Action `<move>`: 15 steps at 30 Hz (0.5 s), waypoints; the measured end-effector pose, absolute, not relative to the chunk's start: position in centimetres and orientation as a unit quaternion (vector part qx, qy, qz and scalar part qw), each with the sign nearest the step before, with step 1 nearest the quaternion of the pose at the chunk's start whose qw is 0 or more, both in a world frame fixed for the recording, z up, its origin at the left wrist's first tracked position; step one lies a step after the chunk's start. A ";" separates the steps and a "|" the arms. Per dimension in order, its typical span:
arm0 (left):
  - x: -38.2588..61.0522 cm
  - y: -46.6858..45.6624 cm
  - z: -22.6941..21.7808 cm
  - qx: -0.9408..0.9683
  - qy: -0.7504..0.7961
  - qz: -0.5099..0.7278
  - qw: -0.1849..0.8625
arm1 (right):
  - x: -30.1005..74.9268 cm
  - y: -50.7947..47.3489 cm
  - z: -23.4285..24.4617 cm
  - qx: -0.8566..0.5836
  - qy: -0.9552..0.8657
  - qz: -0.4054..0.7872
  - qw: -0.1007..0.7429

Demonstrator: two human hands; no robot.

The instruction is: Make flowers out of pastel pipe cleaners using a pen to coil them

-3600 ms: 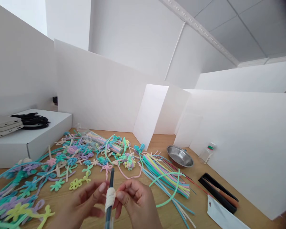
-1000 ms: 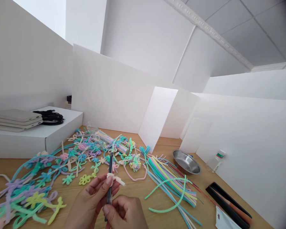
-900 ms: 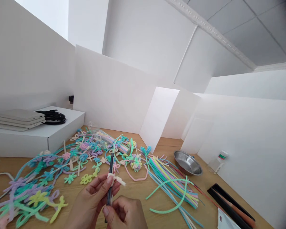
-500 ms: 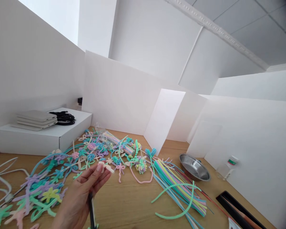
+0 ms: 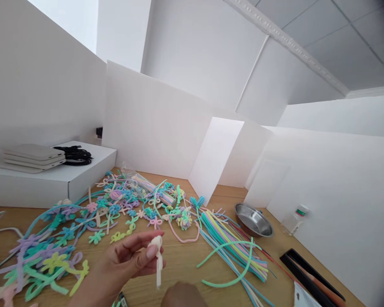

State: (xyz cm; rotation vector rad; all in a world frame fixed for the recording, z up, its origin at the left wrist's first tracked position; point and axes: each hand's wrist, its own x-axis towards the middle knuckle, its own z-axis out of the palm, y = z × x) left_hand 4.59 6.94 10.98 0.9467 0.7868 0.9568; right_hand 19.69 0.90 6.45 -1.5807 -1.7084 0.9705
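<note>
Between the thumb and fingers of my left hand [image 5: 131, 260] is a cream-white pipe cleaner [image 5: 159, 256], bent into a small loop at the top with its short ends hanging down. At the bottom edge, my right hand [image 5: 184, 295] shows only as a blurred brown shape, apart from the pipe cleaner, with its fingers hidden. A dark object with pale markings [image 5: 123, 299] lies partly cut off below my left wrist. Left of my left hand spreads a pile of pastel pipe-cleaner flowers and bows [image 5: 56, 260].
A bundle of straight pipe cleaners [image 5: 237, 247] lies to the right, two green curved ones [image 5: 225, 283] over it. Behind are a metal bowl [image 5: 254, 219] and a clear bottle [image 5: 294, 221]. A black-handled tool [image 5: 307, 277] lies at right; a white box [image 5: 92, 170] stands back left.
My left hand has moved right and lower, and the white pipe cleaner has turned from sideways to hanging down. My right hand has come into view at the bottom. The view has shifted slightly.
</note>
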 end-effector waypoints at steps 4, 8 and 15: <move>4.9 6.9 10.1 0.491 0.311 0.366 0.727 | 21.6 1.0 8.0 -0.599 -0.597 0.361 0.393; 5.5 6.5 9.3 0.512 0.308 0.352 0.721 | 22.2 0.1 10.1 -0.501 -0.588 0.363 0.522; 6.2 6.2 9.2 0.493 0.318 0.387 0.711 | 21.5 0.2 10.3 -0.548 -0.551 0.333 0.534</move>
